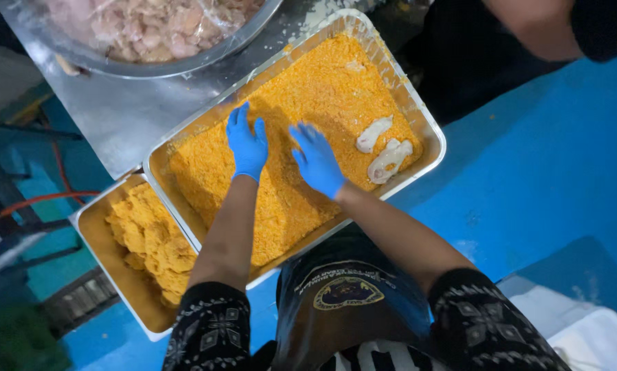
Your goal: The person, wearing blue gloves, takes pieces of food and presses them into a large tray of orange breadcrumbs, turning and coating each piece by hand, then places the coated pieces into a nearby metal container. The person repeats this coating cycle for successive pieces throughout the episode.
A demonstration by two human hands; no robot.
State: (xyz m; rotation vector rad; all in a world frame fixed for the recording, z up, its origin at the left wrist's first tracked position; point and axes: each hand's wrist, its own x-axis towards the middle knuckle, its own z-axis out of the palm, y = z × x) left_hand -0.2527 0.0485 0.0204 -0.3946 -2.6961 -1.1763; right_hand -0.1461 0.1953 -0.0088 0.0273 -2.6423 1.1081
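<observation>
- Both hands wear blue gloves and lie flat, fingers spread and released, on orange crumbs: the left hand (pixel 247 143) presses near the middle of the crumb bed, the right hand (pixel 317 160) just beside it, closer to the near rim. Neither grasps anything.
- Worktop (pixel 126 110) of bare steel carries the trays and bowl; beyond its edge the surface shows bright blue.
- Large metal tray (pixel 433 130) sits slanted on the worktop and is filled almost edge to edge with the orange crumbs (pixel 322 82).
- Wide steel bowl (pixel 205 60) at the top edge holds pale raw meat pieces under clear film, well apart from the hands.
- Smaller tray (pixel 92 233) lies partly tucked under the large tray's left corner and holds a pile of crumb-coated pieces (pixel 154 240).
- Two white battered pieces (pixel 389 159) lie on the crumbs near the tray's right side, uncoated on top, near the right hand but not touching it.
- Another person's bare forearm (pixel 535 27) shows at the top right corner.
</observation>
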